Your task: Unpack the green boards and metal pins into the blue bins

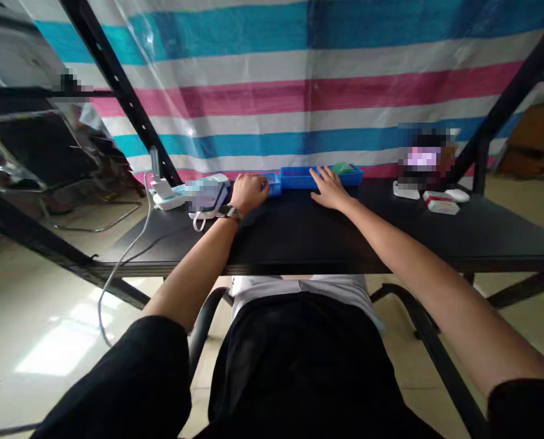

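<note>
My left hand (248, 191), with a watch (230, 212) on the wrist, is at the left side of a small blue bin (275, 185). Its fingers are curled at the bin's edge, and their tips are partly hidden, so what they hold cannot be made out. My right hand (330, 189) has its fingers spread in front of a long blue tray (294, 178), overlapping its front wall in view. Green plastic bags or wrapping (342, 167) lie in the tray's right end. Both containers stand at the back of the black table (294, 235).
Left on the table are a white device (164, 195) with a grey cable (134, 244) and a white-strapped item (201, 216). On the right stand a small white and red box (441, 203) and a blurred lit screen (422, 158). A striped sheet (253, 91) hangs behind.
</note>
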Motion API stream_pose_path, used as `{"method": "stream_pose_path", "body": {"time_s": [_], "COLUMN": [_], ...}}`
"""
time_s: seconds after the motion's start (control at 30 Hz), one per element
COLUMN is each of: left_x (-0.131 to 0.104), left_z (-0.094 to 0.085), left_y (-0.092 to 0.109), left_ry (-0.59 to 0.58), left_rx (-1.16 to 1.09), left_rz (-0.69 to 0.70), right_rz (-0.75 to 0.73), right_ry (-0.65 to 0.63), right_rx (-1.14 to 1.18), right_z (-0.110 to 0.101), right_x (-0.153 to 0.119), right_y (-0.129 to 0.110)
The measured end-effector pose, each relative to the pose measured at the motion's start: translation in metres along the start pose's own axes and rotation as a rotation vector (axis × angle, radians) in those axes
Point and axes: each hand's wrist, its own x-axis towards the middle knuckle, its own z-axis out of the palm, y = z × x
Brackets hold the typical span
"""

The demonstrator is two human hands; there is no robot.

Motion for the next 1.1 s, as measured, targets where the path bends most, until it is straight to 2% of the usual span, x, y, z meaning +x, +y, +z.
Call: {"method": "stream_pose_path", "body": {"time_s": [0.13, 0.23, 0.33, 0.53, 0.87, 0.97, 1.1], "left_x": [-0.002, -0.005, -0.007, -0.007, -0.006, -0.006, -0.006], "left_z": [-0.002, -0.001, 0.002, 0.003, -0.011, -0.012, -0.01], "left_y": [0.003, 0.002, 0.0, -0.002, 0.002, 0.001, -0.001], "left_ry": [0.042, 0.106, 0.093, 0.032, 0.063, 0.062, 0.057], "left_rx": [-0.042, -0.041, -0.029, -0.045, -0.109, -0.104, -0.093], "left_rz": [-0.072, -0.187, -0.274, -0.237, -0.246, -0.247, -0.244], "right_rz": [-0.014, -0.034, -0.068, -0.162, -0.229, -0.211, -0.147], "right_ry": [0.066, 0.12, 0.155, 0.11, 0.016, 0.064, 0.316], "right_rx": [0.048, 0.098, 0.146, 0.25, 0.363, 0.439, 0.794], "right_z": [0.002, 0.004, 0.004, -0.001, -0.011, -0.032, -0.094], "right_x": [0.003, 0.005, 0.005, 0.001, -0.006, -0.006, -0.012], "right_y": [-0.003, -0.008, -0.016, -0.03, -0.04, -0.047, -0.058]}}
